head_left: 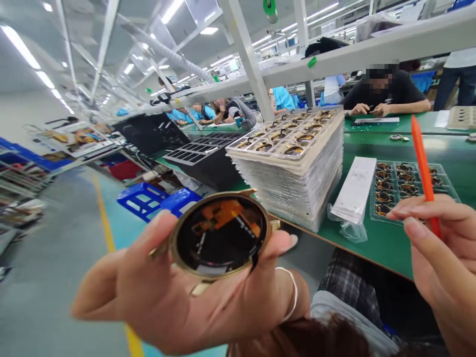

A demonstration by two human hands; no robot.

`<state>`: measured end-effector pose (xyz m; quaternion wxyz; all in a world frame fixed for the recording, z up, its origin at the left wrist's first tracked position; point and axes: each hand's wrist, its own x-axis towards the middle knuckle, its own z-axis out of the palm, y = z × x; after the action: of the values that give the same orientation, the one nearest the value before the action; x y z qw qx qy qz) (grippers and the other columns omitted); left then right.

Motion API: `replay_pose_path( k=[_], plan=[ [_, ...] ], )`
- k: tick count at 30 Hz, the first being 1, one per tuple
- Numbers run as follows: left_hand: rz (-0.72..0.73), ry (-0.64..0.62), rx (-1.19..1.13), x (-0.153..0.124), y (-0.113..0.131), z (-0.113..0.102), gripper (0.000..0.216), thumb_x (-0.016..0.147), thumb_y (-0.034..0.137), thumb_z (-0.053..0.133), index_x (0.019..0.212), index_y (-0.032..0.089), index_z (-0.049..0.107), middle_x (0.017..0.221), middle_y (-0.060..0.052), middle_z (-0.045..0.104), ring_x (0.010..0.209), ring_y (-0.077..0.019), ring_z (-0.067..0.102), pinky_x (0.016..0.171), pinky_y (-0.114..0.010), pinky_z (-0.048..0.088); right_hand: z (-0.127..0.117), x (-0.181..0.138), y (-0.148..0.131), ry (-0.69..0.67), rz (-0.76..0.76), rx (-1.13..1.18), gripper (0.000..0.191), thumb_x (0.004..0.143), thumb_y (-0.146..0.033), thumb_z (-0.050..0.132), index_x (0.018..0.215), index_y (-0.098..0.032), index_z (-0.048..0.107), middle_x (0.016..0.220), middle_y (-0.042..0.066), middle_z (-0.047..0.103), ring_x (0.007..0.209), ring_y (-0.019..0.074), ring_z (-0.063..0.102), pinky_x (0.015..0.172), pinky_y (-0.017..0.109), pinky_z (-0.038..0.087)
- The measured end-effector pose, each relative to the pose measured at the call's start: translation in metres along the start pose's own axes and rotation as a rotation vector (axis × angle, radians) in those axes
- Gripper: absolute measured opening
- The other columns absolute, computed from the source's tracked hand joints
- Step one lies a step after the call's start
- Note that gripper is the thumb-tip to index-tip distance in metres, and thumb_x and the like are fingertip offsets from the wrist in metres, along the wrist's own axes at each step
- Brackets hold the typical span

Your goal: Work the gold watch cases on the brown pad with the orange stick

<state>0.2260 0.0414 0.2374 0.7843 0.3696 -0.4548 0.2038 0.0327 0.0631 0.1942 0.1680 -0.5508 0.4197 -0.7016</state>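
Observation:
My left hand [178, 302] is raised close to the camera, its fingers and thumb gripping a round gold-rimmed watch case [223, 238] by its edges. The case's glossy black face tilts towards me and reflects an orange-brown pattern; whether that is a reflection or parts inside, I cannot tell. At the right, my right hand [446, 248] pinches an orange pointed stick [423, 163], tip up, apart from the case. Behind its fingertips lies a clear tray [451, 191] of similar watch cases, partly hidden.
On the green bench [386, 250] rise stacked clear trays [290, 183], with watch parts in the top one. Beside them lie a white box [355, 186] and a black compartment tray [208, 158]. Blue stools [143, 198] stand left. A person in black [401, 91] works opposite.

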Motion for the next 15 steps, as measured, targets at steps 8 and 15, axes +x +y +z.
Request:
replay_pose_path(
  k=[8, 15],
  plan=[
    [-0.271, -0.847, -0.775, -0.144, 0.015, 0.062, 0.055, 0.073, 0.053, 0.08, 0.11, 0.016, 0.065, 0.108, -0.01, 0.066, 0.102, -0.021, 0.065, 0.092, -0.036, 0.056, -0.091, -0.017, 0.131, 0.218, 0.22, -0.391, 0.048, 0.067, -0.06, 0.077, 0.102, -0.028, 0.068, 0.093, 0.011, 0.07, 0.082, 0.0319, 0.069, 0.076, 0.052, 0.057],
    [-1.151, -1.343, -0.938, -0.288, 0.006, 0.087, 0.084, 0.039, 0.055, 0.093, 0.106, 0.015, 0.063, 0.102, -0.011, 0.074, 0.098, -0.0309, 0.072, 0.093, -0.048, 0.057, -0.134, -0.024, 0.186, 0.412, 0.51, -0.156, 0.042, 0.053, -0.054, 0.087, 0.087, -0.035, 0.069, 0.092, 0.013, 0.073, 0.076, 0.0373, 0.072, 0.063, 0.051, 0.061]
  ],
)
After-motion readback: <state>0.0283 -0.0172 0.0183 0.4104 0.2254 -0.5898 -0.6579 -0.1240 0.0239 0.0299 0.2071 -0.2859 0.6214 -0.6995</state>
